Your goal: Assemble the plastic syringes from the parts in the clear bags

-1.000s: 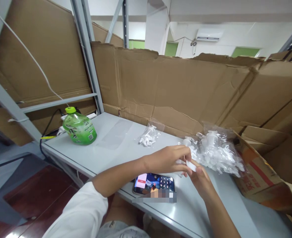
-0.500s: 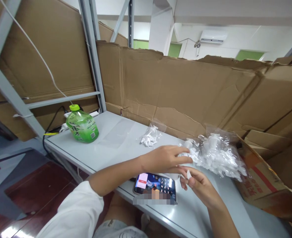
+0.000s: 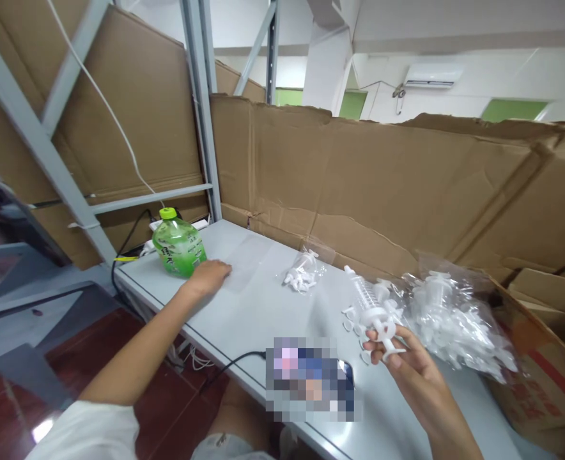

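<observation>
The clear syringe (image 3: 363, 294) is above the right part of the table, its narrow tip pointing away from me and slightly left, its white ringed handle toward me. I see no writing on it. My right hand (image 3: 414, 370) is clamped on that handle, thumb on the near side, fingers curled around the other, the forearm coming in from the lower right. Small white rings (image 3: 348, 326) lie on the table just beneath.

Near it is a clear bag of white parts (image 3: 455, 319), and beside that a carton (image 3: 536, 390) with a red band and red characters too blurred to read. The phone (image 3: 311, 377) lies nearer me, its screen pixelated.

My left hand (image 3: 209, 279) reaches far out, arm extended, palm down at the edge of a flat clear bag (image 3: 247, 268); I cannot tell whether its fingers grip. Just beside it stands a green bottle (image 3: 177, 246), its dark lettering not legible to me.
</observation>
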`<state>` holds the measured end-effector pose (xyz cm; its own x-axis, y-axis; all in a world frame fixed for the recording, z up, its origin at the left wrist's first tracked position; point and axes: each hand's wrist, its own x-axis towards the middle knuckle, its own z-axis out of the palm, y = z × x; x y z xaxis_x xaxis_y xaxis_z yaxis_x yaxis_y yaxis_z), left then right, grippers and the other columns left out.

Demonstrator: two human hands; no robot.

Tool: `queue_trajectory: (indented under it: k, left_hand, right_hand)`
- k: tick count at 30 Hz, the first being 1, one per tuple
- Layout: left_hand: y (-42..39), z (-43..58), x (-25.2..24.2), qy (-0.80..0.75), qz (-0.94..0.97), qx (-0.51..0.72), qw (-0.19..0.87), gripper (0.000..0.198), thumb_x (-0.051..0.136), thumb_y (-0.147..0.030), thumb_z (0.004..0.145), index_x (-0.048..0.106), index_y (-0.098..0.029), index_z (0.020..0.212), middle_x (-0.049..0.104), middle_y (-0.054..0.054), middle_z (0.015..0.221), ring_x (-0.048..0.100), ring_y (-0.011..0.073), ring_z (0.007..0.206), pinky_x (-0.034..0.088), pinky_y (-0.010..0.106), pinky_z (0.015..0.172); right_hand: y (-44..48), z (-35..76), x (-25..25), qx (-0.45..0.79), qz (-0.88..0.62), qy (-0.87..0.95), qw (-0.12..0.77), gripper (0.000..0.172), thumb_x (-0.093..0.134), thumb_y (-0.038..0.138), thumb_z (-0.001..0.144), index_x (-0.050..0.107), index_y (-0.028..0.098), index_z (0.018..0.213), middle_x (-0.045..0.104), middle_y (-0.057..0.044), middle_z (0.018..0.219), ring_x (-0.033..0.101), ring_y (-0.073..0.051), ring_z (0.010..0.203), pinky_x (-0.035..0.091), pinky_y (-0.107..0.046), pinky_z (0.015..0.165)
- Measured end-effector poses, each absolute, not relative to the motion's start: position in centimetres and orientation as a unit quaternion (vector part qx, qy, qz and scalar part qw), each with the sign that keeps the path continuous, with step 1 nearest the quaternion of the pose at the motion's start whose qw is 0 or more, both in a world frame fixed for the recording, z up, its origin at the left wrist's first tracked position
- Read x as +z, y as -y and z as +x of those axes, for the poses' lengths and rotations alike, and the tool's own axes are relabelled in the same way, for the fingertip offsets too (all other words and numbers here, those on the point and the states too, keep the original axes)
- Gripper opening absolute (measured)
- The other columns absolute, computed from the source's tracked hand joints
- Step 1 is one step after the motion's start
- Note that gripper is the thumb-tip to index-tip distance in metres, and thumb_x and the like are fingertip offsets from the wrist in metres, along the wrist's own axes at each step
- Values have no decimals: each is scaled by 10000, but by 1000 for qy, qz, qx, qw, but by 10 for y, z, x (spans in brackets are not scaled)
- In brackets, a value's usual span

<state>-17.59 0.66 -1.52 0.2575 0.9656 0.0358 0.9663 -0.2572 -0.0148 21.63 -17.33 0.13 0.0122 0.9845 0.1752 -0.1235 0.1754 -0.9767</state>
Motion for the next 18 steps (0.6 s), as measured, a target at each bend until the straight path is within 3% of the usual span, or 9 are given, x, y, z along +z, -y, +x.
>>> queue_trajectory:
  k: [4,10,14,18]
  left_hand:
    - [5,-184,-28,544,-836,-44,-54,296,499,-240,776,582,-218,1059,615,63,1113,552,197,1029,365,271,882]
    - [24,-160,-28,525,-847,-74,-53,235,445,-352,830,609,-216,928,679,56,895,613,204,858,393,267,770]
    - [29,-151,-24,520,-845,-103,-75,300,335,-355,880,599,-231,952,672,37,920,605,181,847,394,248,734]
    - [26,-148,-27,496,-861,-105,-48,223,500,-342,783,608,-219,935,644,35,1001,566,205,945,389,270,787]
  right_hand:
    - [173,212,-2,480,-444,521,550,310,633,372,754,567,287,1046,653,-90,996,602,-251,811,422,-411,751]
    - [171,211,-6,474,-458,556,507,272,587,357,797,560,289,1059,644,-74,993,597,-234,825,434,-398,771]
    - [170,210,-6,468,-455,581,486,259,549,341,827,547,284,1079,633,-74,1008,589,-221,825,442,-370,756]
    - [170,212,-6,463,-449,602,471,266,526,332,843,533,280,1104,627,-74,1002,589,-213,814,456,-358,744]
